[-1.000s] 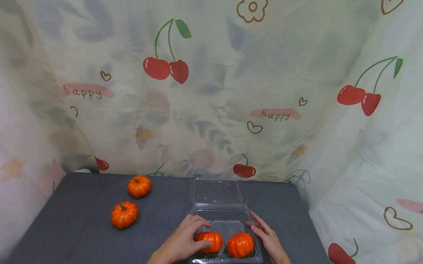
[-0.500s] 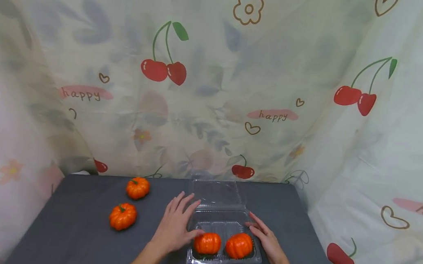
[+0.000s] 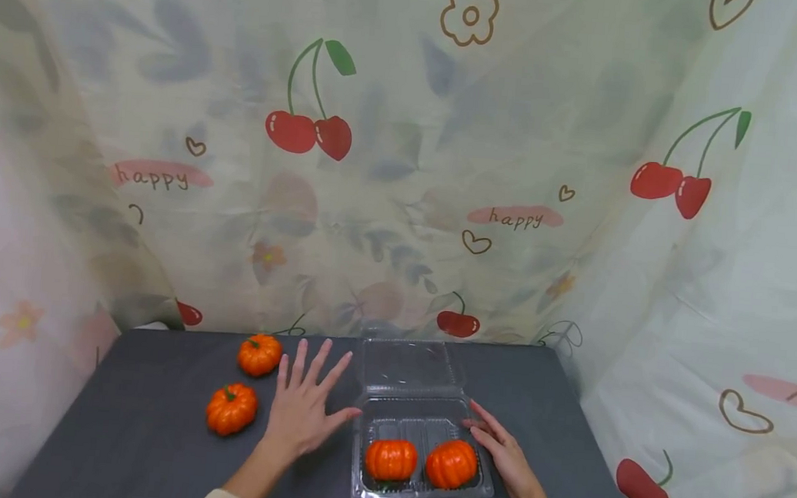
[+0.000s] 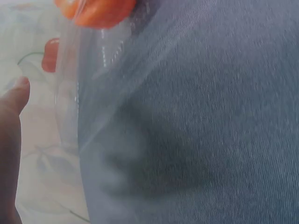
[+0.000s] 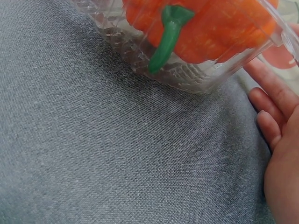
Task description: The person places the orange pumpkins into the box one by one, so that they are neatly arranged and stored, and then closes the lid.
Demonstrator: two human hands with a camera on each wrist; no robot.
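In the head view my left hand (image 3: pixel 300 416) is spread over the dark table, fingers straight and apart, holding nothing. It is left of a clear plastic clamshell box (image 3: pixel 370 497), thumb tip near the box's left edge. In the box's front part sit two orange toy pumpkins, a left one (image 3: pixel 391 460) and a right one (image 3: pixel 451 464), side by side. My right hand (image 3: pixel 510 457) rests along the box's right side, fingers extended; the right wrist view shows its fingers (image 5: pixel 275 88) by the clear wall. A green stem (image 5: pixel 169 39) shows on the pumpkin there.
Two more pumpkins lie on the table (image 3: pixel 162 448) at the left, a nearer one (image 3: pixel 231 409) and a farther one (image 3: pixel 260 355). The box's lid (image 3: pixel 407 364) is folded back toward the printed curtain (image 3: pixel 374 201), which encloses the table's back and sides.
My left hand has let go of the left pumpkin in the box, lifted away to the left and spread its fingers. The right hand has stayed at the box's side.
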